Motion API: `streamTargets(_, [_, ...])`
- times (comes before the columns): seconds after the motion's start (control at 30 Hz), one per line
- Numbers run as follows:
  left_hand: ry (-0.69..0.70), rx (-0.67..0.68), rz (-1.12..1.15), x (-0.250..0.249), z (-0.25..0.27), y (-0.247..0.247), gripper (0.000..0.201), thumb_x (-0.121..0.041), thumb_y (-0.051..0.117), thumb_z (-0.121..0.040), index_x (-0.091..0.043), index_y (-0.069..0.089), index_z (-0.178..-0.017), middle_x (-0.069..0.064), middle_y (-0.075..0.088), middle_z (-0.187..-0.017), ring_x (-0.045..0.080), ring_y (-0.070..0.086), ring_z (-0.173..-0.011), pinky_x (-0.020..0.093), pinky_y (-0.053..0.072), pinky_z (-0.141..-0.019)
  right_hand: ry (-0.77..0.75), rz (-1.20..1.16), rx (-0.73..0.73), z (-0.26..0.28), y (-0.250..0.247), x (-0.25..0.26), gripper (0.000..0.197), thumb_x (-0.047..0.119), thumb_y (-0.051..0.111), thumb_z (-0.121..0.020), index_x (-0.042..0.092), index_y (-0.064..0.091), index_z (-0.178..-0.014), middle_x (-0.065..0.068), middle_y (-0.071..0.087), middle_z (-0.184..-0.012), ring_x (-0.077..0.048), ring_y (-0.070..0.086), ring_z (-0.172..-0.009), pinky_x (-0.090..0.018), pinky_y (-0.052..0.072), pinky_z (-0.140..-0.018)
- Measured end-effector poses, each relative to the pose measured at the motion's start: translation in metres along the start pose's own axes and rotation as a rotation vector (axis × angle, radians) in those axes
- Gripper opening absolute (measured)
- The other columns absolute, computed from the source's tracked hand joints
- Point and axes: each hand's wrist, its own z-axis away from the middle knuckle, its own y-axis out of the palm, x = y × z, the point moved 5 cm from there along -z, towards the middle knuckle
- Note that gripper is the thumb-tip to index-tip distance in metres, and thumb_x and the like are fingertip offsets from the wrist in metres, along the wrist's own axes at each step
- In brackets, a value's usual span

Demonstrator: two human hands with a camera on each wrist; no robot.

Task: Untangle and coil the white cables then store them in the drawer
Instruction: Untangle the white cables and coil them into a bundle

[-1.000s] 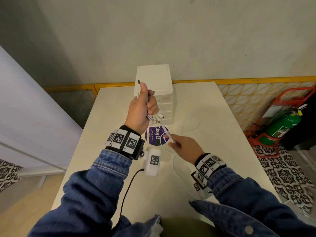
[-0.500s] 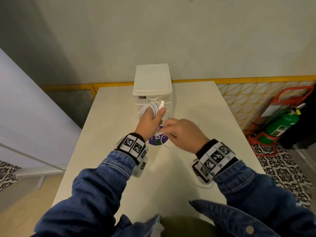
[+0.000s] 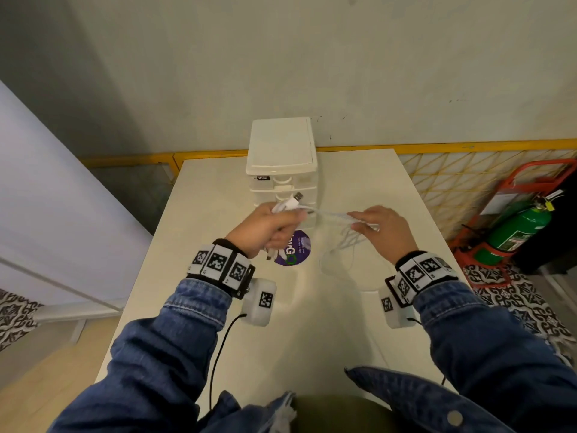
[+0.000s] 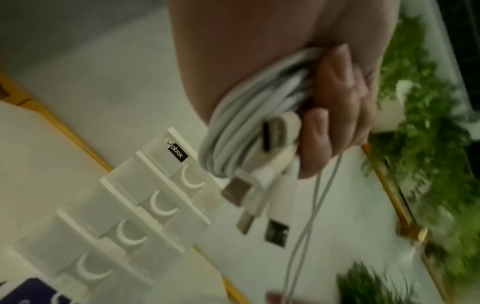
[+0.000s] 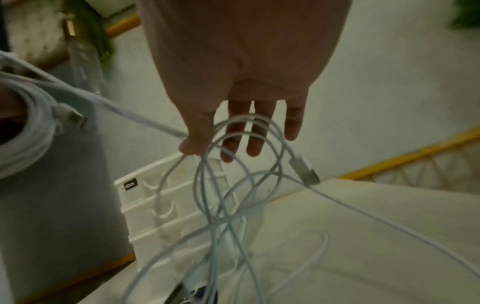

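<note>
Left hand (image 4: 337, 98) clenched round coiled white cables (image 4: 249, 115), plugs toward drawer unit (image 3: 282, 179); right hand (image 3: 382, 229) slack-fingered, loose loops draped.

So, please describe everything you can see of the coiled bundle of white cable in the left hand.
The coiled bundle is smooth white round cord, apparently plastic-coated, wound in several loops. The left hand grips it above the table, in front of the drawer unit, with fingers curled round the loops. Several white plugs with metal tips stick out of it. From it, strands run to loose, uncoiled loops hanging by the right hand, whose fingers are nearly straight.
</note>
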Motion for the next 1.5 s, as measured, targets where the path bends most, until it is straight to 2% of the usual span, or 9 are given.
streamTargets(0.17, [0.235, -0.010, 0.223, -0.035, 0.001, -0.018, 0.046, -0.026, 0.040, -0.098, -0.022, 0.055, -0.055, -0.008, 0.033, -0.040, 0.010, 0.021, -0.032, 0.023, 0.019, -0.037, 0.214, 0.019, 0.164, 0.016, 0.024, -0.037, 0.025, 0.033, 0.053, -0.091, 0.023, 0.070, -0.107, -0.010, 0.069, -0.109, -0.030, 0.062, -0.101, -0.043, 0.049, -0.088])
streamTargets(0.33, [0.285, -0.300, 0.357, -0.049, 0.007, -0.051, 0.035, -0.029, 0.039, -0.098, -0.018, 0.047, -0.065, -0.008, 0.031, -0.038, 0.006, 0.022, -0.030, 0.021, 0.021, -0.037, 0.382, 0.211, 0.319, 0.038, 0.030, -0.071, 0.025, 0.036, 0.059, -0.087, 0.020, 0.071, -0.102, -0.009, 0.069, -0.113, -0.030, 0.061, -0.105, -0.037, 0.047, -0.092])
streamTargets(0.43, [0.231, -0.402, 0.212, -0.048, 0.008, -0.057, 0.035, -0.029, 0.045, -0.097, -0.017, 0.042, -0.065, -0.005, 0.030, -0.042, 0.010, 0.022, -0.033, 0.022, 0.021, -0.039, 0.428, 0.207, 0.375, 0.044, 0.031, -0.075, 0.031, 0.014, 0.055, -0.087, 0.014, 0.062, -0.118, -0.011, 0.059, -0.129, -0.029, 0.053, -0.118, -0.036, 0.041, -0.101])
streamTargets(0.6, [0.071, -0.368, -0.024, -0.040, 0.000, -0.029, 0.035, -0.024, 0.052, -0.095, -0.015, 0.043, -0.063, -0.006, 0.035, -0.041, 0.010, 0.025, -0.032, 0.018, 0.024, -0.035, 0.180, -0.135, 0.093, 0.016, 0.008, -0.009, 0.064, -0.006, 0.050, -0.078, 0.009, 0.035, -0.140, -0.015, 0.038, -0.144, -0.028, 0.036, -0.133, -0.026, 0.025, -0.108])
streamTargets(0.8, [-0.023, -0.146, -0.199, -0.042, -0.003, 0.011, 0.041, -0.025, 0.054, -0.095, -0.015, 0.041, -0.058, -0.004, 0.034, -0.040, 0.011, 0.026, -0.033, 0.019, 0.025, -0.036, -0.192, -0.331, -0.044, -0.004, -0.012, 0.087, 0.100, 0.021, 0.072, -0.077, 0.022, 0.000, -0.146, -0.005, 0.026, -0.153, -0.013, 0.027, -0.137, -0.028, 0.022, -0.112])
streamTargets(1.0, [-0.062, -0.064, -0.263, -0.042, 0.000, 0.021, 0.029, -0.025, 0.055, -0.094, -0.002, 0.054, -0.078, 0.002, 0.033, -0.043, 0.013, 0.024, -0.033, 0.018, 0.025, -0.037, -0.292, -0.366, 0.022, -0.011, -0.005, 0.102, 0.030, 0.012, 0.054, -0.089, 0.010, 0.059, -0.118, -0.007, 0.066, -0.109, -0.021, 0.061, -0.101, -0.024, 0.046, -0.090])
streamTargets(1.1, [-0.133, -0.066, -0.300, -0.028, 0.002, 0.015, 0.038, -0.031, 0.057, -0.092, -0.007, 0.046, -0.066, 0.003, 0.032, -0.044, 0.014, 0.025, -0.034, 0.020, 0.024, -0.039, -0.291, -0.306, 0.048, -0.012, -0.011, 0.095, 0.020, 0.018, 0.051, -0.092, 0.014, 0.061, -0.108, 0.013, 0.063, -0.090, 0.001, 0.057, -0.082, -0.013, 0.044, -0.076])
streamTargets(1.2, [-0.219, -0.096, -0.337, -0.012, 0.004, 0.010, 0.043, -0.036, 0.059, -0.091, -0.017, 0.041, -0.056, -0.003, 0.034, -0.042, 0.013, 0.026, -0.034, 0.022, 0.024, -0.039, -0.278, -0.228, 0.052, -0.014, -0.021, 0.090, 0.010, 0.025, 0.056, -0.090, 0.019, 0.062, -0.095, 0.014, 0.048, -0.060, -0.001, 0.049, -0.060, -0.015, 0.036, -0.059])
streamTargets(1.5, [-0.298, 0.097, -0.242, 0.005, 0.013, 0.038, 0.041, -0.007, 0.053, -0.092, -0.017, 0.042, -0.053, -0.001, 0.033, -0.043, 0.011, 0.026, -0.037, 0.018, 0.024, -0.037, -0.326, -0.234, -0.075, -0.017, -0.036, 0.088, 0.024, 0.045, 0.054, -0.081, 0.023, 0.065, -0.081, 0.000, 0.061, -0.080, -0.014, 0.055, -0.072, -0.033, 0.046, -0.068])
